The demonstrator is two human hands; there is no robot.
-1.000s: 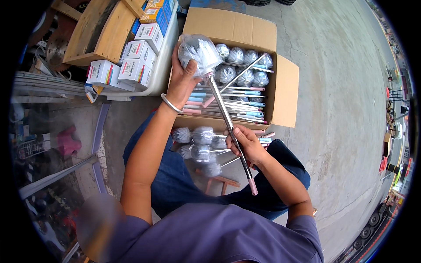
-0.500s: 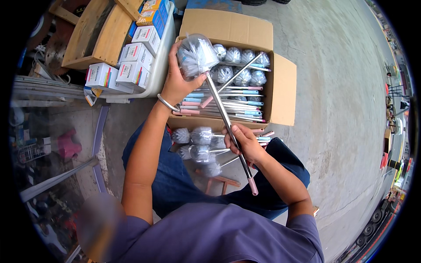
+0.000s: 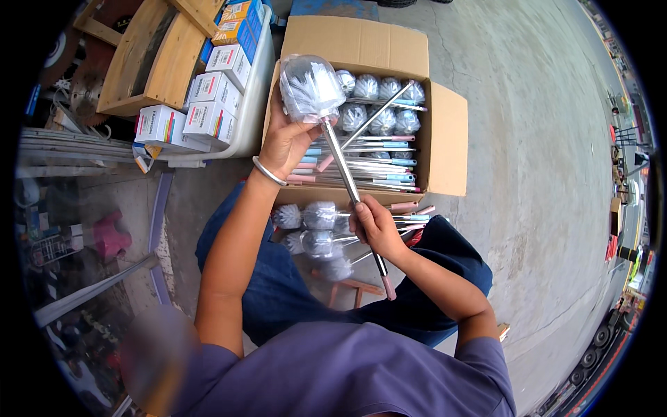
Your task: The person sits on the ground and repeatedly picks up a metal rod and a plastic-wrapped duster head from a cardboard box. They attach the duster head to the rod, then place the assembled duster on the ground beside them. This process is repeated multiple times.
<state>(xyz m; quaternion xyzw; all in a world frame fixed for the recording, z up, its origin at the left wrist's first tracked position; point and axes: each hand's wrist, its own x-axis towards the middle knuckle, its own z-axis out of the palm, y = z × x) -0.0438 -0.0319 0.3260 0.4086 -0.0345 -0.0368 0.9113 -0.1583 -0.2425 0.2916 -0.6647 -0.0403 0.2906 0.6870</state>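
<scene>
Item: brush [image 3: 326, 118], long metal handle, pink grip at its lower end, head wrapped in clear plastic.
Position: held slantwise above the person's lap and the near edge of the box [image 3: 445, 139]; head up and to the left, pink grip down and to the right.
Left hand [image 3: 288, 142]: raised, fingers curled about the wrapped head from below and behind; a metal bangle [image 3: 267, 172] sat on the wrist.
Right hand [image 3: 375, 226]: fingers clenched round the handle, in its lower part, above the pink grip.
Box: brown cardboard, flaps open, stood on the concrete floor [image 3: 542, 174] just ahead of the knees; it held more brushes of the same kind, laid flat, wrapped heads in a row toward the far side, handles with pink and blue grips stacked toward the near side.
Lap stock: loose brushes [image 3: 316, 233], several, lay across the person's lap below the held one, wrapped heads to the left, pink grips pointing right.
Cartons [image 3: 208, 97]: small white ones, stacked in a pale tub [image 3: 253, 104] left of the box.
Crate [image 3: 149, 66]: wooden, open-sided, beyond the tub at upper left.
Stool [image 3: 347, 288]: wooden legs showed between the person's knees.
Dress: purple shirt, blue trousers.
</scene>
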